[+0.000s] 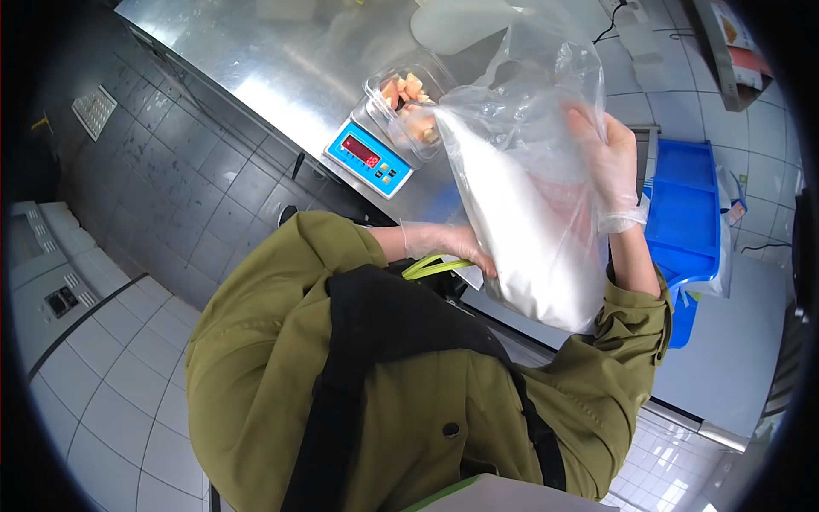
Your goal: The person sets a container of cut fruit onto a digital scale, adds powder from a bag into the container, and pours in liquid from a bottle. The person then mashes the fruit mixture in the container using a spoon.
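A large clear plastic bag of white powder [508,213] hangs tilted in front of me, over the counter's edge. My right hand [607,162], in a clear glove, grips the bag's upper right side. My left hand [461,245], also gloved, holds the bag's lower left side; some fingers are hidden behind it. A yellow-green loop [435,268] shows by my left wrist; what it belongs to is hidden. Left of the bag stands a blue digital scale [368,158] with lit red digits. On it is a clear plastic container [431,68] with pink and pale yellow chunks [409,90].
The steel counter [256,51] extends to the upper left. A whitish rounded object [461,26] lies at its back. Blue plastic trays [682,205] stand on the right, by the tiled wall. A printed box [734,51] is at the upper right. Grey floor tiles [188,179] lie left.
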Demonstrator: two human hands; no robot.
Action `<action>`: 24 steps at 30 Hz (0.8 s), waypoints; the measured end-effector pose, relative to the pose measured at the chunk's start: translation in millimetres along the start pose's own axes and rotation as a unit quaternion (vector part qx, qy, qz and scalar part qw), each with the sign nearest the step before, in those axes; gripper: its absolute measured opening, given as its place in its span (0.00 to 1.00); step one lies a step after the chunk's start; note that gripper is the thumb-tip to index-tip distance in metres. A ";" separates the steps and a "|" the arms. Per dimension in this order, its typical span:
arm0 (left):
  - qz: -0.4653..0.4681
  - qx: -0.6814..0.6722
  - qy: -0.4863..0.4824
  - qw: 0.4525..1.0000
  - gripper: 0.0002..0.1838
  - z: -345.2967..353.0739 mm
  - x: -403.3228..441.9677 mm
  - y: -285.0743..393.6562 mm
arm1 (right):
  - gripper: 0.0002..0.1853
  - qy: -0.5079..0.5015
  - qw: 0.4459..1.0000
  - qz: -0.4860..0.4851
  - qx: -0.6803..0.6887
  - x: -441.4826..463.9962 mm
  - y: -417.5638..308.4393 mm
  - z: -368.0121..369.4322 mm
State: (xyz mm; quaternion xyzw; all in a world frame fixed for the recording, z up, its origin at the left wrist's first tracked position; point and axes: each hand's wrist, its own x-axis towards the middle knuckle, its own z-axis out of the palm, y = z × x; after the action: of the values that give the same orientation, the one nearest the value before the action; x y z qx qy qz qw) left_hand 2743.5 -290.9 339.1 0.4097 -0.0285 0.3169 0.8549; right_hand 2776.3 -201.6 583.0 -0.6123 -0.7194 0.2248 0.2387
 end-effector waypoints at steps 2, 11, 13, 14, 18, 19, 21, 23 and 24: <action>-0.001 0.005 0.007 1.000 0.38 -0.7 -1.1 3.0 | 0.11 0.017 1.000 0.010 -0.008 -3.5 -4.2 -1.8; -0.056 0.032 -0.009 0.998 0.37 -9.4 5.1 -7.9 | 0.12 0.003 1.000 0.006 -0.027 -5.0 13.3 -7.6; 0.008 0.044 -0.004 0.999 0.36 -7.0 6.9 -10.0 | 0.12 -0.021 1.000 0.007 -0.004 -8.6 5.1 -7.5; 0.038 0.047 -0.002 0.998 0.36 -4.3 5.5 -13.7 | 0.12 -0.033 0.999 0.010 0.009 -12.9 3.4 -6.5; -0.031 0.038 0.002 0.999 0.38 -4.1 8.7 -4.4 | 0.12 -0.028 0.999 0.023 -0.004 -5.8 9.9 -9.9; -0.020 0.037 0.007 0.999 0.38 -3.8 8.1 -6.4 | 0.12 -0.028 0.999 0.023 0.005 -8.4 9.9 -9.0; -0.022 0.026 0.013 0.999 0.39 -2.8 4.9 -7.8 | 0.12 -0.021 0.999 0.034 0.022 -12.6 10.4 -7.0; -0.040 0.012 0.017 0.999 0.41 -6.4 7.0 -1.0 | 0.12 -0.003 0.998 0.045 0.036 -10.7 8.9 -8.2; -0.018 0.022 0.022 0.999 0.40 -9.3 7.9 -1.1 | 0.12 -0.012 0.999 0.028 0.020 -8.3 7.9 -8.5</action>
State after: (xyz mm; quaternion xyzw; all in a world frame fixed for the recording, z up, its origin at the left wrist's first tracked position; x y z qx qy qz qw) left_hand 2748.4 -280.6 334.6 0.4220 0.0044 0.3108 0.8516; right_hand 2788.8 -208.4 584.2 -0.6249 -0.7001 0.2529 0.2355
